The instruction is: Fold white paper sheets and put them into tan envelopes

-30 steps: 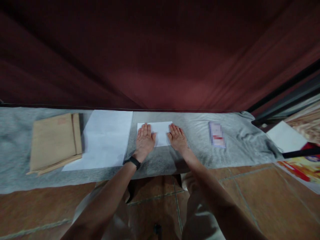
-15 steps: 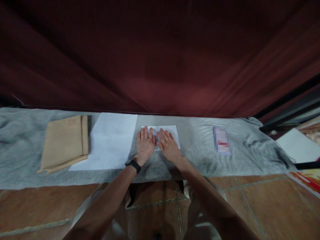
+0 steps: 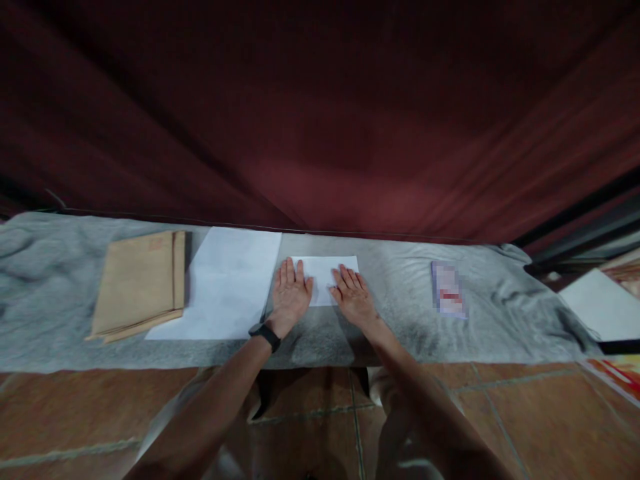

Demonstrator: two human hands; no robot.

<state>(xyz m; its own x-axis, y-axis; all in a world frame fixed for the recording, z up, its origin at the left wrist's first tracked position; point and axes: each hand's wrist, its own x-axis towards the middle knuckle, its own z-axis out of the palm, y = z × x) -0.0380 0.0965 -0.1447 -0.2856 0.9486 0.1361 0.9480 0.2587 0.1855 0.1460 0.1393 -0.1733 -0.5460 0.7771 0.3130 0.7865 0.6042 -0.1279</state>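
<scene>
A small folded white paper [image 3: 323, 273] lies on a grey cloth [image 3: 400, 313] in front of me. My left hand [image 3: 290, 293] rests flat on the paper's left part, fingers stretched out, with a black band on the wrist. My right hand [image 3: 354, 295] lies flat on its right part, fingers out as well. Neither hand holds anything.
A large white sheet [image 3: 225, 283] lies left of the folded paper, partly under a stack of brown envelopes [image 3: 140, 283]. A small blurred printed card [image 3: 449, 290] lies to the right. A dark red curtain [image 3: 320, 120] hangs behind. Tiled floor [image 3: 525, 413] shows below; more papers [image 3: 603, 307] lie far right.
My right hand has slid rightwards along the folded paper, away from my left hand, after both had been close together half a second ago. The view has shifted slightly.
</scene>
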